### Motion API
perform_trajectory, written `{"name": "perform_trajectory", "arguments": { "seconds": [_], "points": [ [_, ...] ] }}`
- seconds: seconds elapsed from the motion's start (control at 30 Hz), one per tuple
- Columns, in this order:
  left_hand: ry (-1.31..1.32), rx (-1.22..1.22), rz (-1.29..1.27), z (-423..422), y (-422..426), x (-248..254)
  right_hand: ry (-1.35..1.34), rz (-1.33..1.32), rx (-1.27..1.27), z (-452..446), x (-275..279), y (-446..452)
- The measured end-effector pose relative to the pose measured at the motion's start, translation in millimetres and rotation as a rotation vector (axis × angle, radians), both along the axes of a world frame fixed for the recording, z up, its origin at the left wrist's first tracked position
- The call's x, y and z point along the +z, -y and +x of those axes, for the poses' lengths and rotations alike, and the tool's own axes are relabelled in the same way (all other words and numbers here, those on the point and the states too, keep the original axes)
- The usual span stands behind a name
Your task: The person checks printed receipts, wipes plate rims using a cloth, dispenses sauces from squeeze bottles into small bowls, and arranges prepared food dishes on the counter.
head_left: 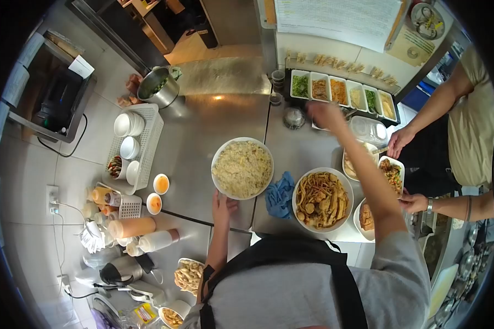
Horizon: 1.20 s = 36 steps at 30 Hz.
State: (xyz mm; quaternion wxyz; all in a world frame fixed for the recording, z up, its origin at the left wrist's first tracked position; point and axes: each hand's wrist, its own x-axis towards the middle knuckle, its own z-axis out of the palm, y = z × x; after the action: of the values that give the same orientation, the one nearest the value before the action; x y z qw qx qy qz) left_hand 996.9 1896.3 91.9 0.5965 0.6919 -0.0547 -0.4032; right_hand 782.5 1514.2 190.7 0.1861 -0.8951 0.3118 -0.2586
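Note:
A large white bowl of fried rice stands on the steel counter. Against its near-left edge rests my left hand, thumb and fingers apart, not visibly gripping it. My right arm stretches forward across the counter, and my right hand is above its far side, close to the row of white garnish tubs. Motion blurs its fingers, so I cannot make out whether it holds anything. Just left of that hand is a small round metal container. Below my right arm stands a white bowl of noodles, with a crumpled blue cloth beside it.
On the right, a co-worker's hands hold a white dish of food. A clear plastic container lies near the tubs. At left are a basket of bowls, two orange sauce cups, several bottles and a metal pot.

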Motion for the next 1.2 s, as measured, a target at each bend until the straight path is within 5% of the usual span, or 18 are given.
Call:
{"name": "perform_trajectory", "arguments": {
  "seconds": [0.03,0.1,0.17,0.33,0.47,0.57,0.67,0.73,0.97,1.2],
  "points": [
    [0.010,0.009,0.002,-1,0,-2,-0.071,-0.098,-0.324,4,-3,48],
    [0.013,0.017,0.028,-4,2,-5,-0.039,-0.174,-0.448,13,32,113],
    [0.007,0.035,0.032,-8,-1,-5,-0.031,-0.379,-0.457,20,41,150],
    [0.007,0.096,-0.018,-15,-7,-3,-0.172,-0.324,-0.194,26,40,204],
    [-0.016,0.062,-0.019,-18,-3,3,-0.069,-0.361,-0.276,16,75,169],
    [-0.025,0.024,-0.064,-18,5,11,0.031,-0.061,-0.250,31,87,66],
    [-0.053,-0.003,-0.104,-20,12,12,0.002,0.247,-0.003,71,49,-45],
    [-0.087,-0.031,-0.106,-16,12,11,0.052,0.177,0.046,90,26,-82],
    [-0.185,-0.011,-0.072,2,21,6,-0.103,0.168,0.107,127,-35,-85],
    [-0.105,0.117,-0.157,51,95,12,-0.067,0.329,0.013,97,0,-90]
  ]
}}
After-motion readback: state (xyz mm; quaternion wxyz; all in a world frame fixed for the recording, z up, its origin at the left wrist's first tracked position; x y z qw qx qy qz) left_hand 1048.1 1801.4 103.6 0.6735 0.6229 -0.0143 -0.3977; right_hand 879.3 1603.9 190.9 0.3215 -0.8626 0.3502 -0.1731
